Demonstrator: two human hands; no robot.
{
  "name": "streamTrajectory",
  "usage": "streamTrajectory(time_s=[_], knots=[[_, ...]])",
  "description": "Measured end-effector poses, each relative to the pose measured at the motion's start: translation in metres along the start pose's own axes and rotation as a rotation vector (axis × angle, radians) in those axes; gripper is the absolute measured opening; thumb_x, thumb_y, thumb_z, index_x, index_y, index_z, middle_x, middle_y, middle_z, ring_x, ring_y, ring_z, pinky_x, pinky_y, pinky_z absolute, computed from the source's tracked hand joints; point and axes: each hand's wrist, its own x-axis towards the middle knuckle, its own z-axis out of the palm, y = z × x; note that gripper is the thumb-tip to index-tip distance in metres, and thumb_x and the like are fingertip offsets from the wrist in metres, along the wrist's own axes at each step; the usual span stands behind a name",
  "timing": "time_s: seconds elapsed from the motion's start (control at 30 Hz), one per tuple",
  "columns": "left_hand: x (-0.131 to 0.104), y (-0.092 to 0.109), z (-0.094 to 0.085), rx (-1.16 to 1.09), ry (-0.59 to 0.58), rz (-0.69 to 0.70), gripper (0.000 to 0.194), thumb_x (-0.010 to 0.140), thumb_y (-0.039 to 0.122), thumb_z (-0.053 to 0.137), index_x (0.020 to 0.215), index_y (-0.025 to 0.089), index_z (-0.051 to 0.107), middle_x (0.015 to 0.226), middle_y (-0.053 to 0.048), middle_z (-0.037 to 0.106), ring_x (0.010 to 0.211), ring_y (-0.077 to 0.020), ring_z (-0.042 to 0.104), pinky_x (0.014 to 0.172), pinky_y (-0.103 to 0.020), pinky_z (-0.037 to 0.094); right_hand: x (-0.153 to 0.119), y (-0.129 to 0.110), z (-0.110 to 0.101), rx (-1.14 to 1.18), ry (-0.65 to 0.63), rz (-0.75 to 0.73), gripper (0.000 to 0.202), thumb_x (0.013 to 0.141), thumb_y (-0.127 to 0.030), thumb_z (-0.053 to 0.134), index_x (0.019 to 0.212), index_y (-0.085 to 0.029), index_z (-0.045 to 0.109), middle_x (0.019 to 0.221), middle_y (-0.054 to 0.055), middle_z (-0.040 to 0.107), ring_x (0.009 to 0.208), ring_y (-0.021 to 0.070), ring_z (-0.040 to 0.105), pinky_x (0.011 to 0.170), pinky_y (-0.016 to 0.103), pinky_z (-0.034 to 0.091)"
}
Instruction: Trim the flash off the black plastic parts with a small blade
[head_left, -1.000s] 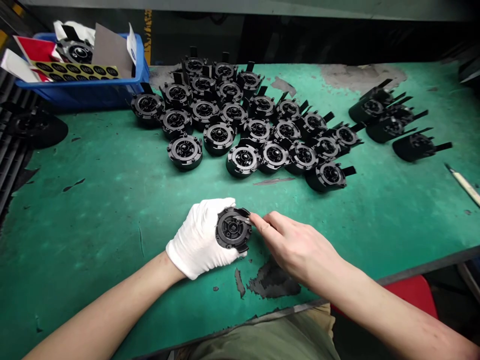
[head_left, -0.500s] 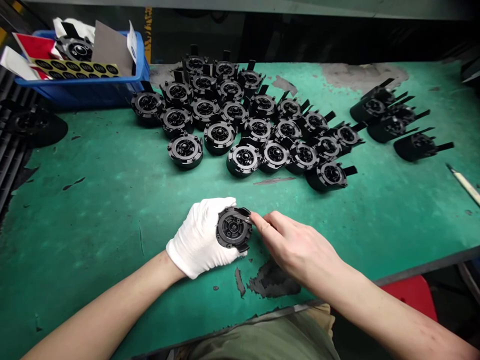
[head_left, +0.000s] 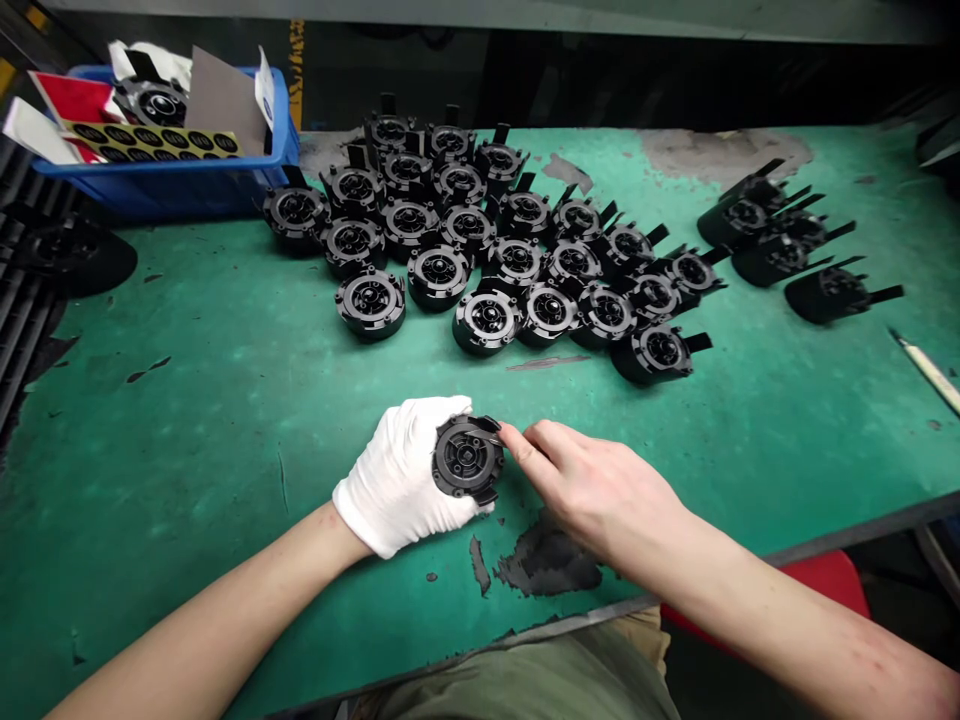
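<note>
Scant movement of hands (head_left: 409, 478) since earlier; black housings (head_left: 517, 262), blue bin (head_left: 180, 190) beyond.

The held part (head_left: 466, 460) is black, the glove (head_left: 401, 480) white, the tabletop (head_left: 187, 400) green — and the sheet (head_left: 157, 140) yellow, dotted black.

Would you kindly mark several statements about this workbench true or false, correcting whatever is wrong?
1. The left hand wears a white glove. True.
2. Both hands are gloved. False: the right hand is bare.
3. The left hand holds a round black housing. True.
4. The blue bin stands at the back right. False: the blue bin is at the back left.
5. At the right, a pale-handled tool lies on the green workbench. True.
</note>
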Motion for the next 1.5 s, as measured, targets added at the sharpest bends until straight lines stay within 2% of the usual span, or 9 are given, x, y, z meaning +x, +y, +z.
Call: streamTrajectory(time_s=[0.17,0.43,0.57,0.9,1.17,1.37,1.5], knots=[[0.001,0.001,-0.001,0.01,-0.003,0.005,0.105,0.058,0.05,0.098,0.142,0.019,0.044,0.123,-0.016,0.069,0.11,-0.0381,0.072,0.096,-0.052,0.062,0.001,0.006,0.001,0.0,-0.003,-0.043,0.058,0.083,0.006,0.039,0.14,-0.003,0.048,0.088,0.005,0.055,0.066,0.0185,0.047,0.054,0.032,0.029],[0.002,0.0,-0.001,0.015,0.005,0.027,0.104,0.059,0.048,0.098,0.142,0.019,0.044,0.122,-0.015,0.07,0.109,-0.0376,0.073,0.095,-0.051,0.063,0.007,0.026,-0.003,0.059,-0.104,-0.136,0.052,0.089,-0.001,0.046,0.141,-0.006,0.05,0.086,0.004,0.056,0.066,0.0169,0.048,0.055,0.032,0.025],[0.001,-0.001,-0.001,0.015,0.0,0.019,0.105,0.058,0.049,0.098,0.143,0.02,0.043,0.125,-0.016,0.068,0.112,-0.0381,0.072,0.098,-0.052,0.062,0.013,0.032,-0.007,0.106,-0.181,-0.133,0.043,0.092,-0.002,0.047,0.132,-0.011,0.058,0.088,0.004,0.058,0.063,0.0153,0.045,0.056,0.033,0.023],[0.0,0.0,-0.002,0.033,-0.008,0.029,0.106,0.056,0.047,0.1,0.142,0.019,0.043,0.125,-0.017,0.069,0.111,-0.0384,0.073,0.096,-0.052,0.063,0.019,0.037,-0.01,0.134,-0.247,-0.152,0.038,0.095,-0.005,0.048,0.129,-0.013,0.062,0.087,0.003,0.056,0.06,0.0154,0.041,0.055,0.034,0.02],[0.001,-0.002,-0.002,0.034,-0.011,0.033,0.109,0.053,0.048,0.102,0.141,0.018,0.045,0.125,-0.017,0.07,0.111,-0.0385,0.073,0.096,-0.052,0.063,0.019,0.04,-0.008,0.131,-0.234,-0.164,0.034,0.1,-0.008,0.046,0.13,-0.013,0.061,0.087,0.002,0.055,0.06,0.0152,0.041,0.055,0.033,0.023],[0.001,-0.003,-0.001,0.007,-0.025,0.03,0.11,0.055,0.047,0.102,0.144,0.019,0.043,0.128,-0.016,0.07,0.115,-0.0373,0.073,0.101,-0.051,0.062,0.004,0.022,0.002,0.081,-0.053,-0.076,0.044,0.096,-0.001,0.041,0.137,-0.007,0.054,0.089,0.005,0.056,0.068,0.0176,0.048,0.056,0.031,0.028],[0.001,-0.003,-0.003,-0.007,-0.043,0.012,0.106,0.058,0.048,0.1,0.144,0.02,0.044,0.13,-0.016,0.071,0.116,-0.0379,0.073,0.101,-0.052,0.062,0.003,0.021,0.003,0.062,-0.021,-0.088,0.046,0.093,0.0,0.042,0.136,-0.006,0.055,0.087,0.004,0.055,0.067,0.0177,0.046,0.057,0.032,0.028]])
